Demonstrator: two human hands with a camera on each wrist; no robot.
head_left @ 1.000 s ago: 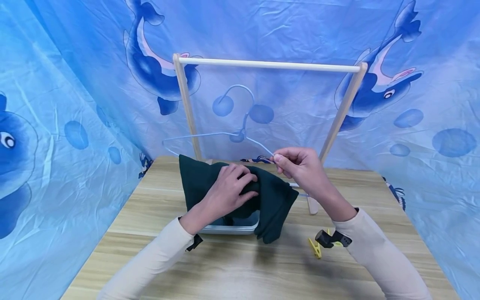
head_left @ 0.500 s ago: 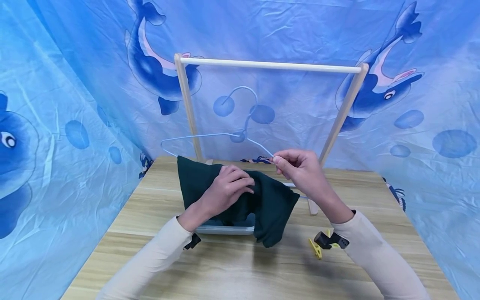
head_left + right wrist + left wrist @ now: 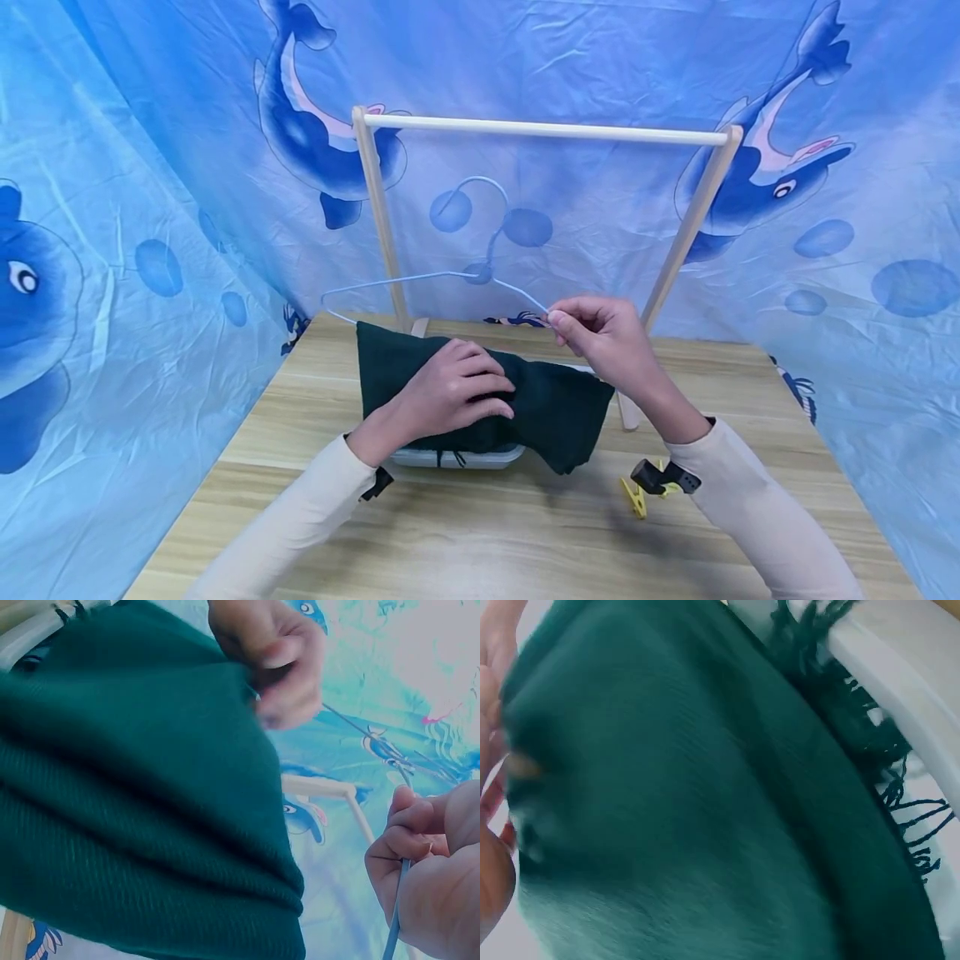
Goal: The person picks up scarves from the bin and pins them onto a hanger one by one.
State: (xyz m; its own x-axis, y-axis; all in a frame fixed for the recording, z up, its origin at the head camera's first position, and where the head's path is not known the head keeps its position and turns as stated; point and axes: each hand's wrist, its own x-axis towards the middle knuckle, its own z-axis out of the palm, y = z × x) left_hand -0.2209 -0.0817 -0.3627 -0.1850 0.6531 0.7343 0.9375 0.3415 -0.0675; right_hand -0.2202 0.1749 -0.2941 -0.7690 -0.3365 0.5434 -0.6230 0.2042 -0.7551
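The right hand [image 3: 609, 340] pinched the hanger [image 3: 450, 273]; the left hand [image 3: 453, 387], fingers bent, gripped the cloth [image 3: 557, 404], which seemed soft, light and limp, best held at its top fold.

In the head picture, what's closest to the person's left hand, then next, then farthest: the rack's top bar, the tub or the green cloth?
Nearest to the left hand first:
1. Green cloth: touching the hand.
2. Tub: just below, partly covered by the cloth.
3. Top bar: high up at the back, beyond the hand.
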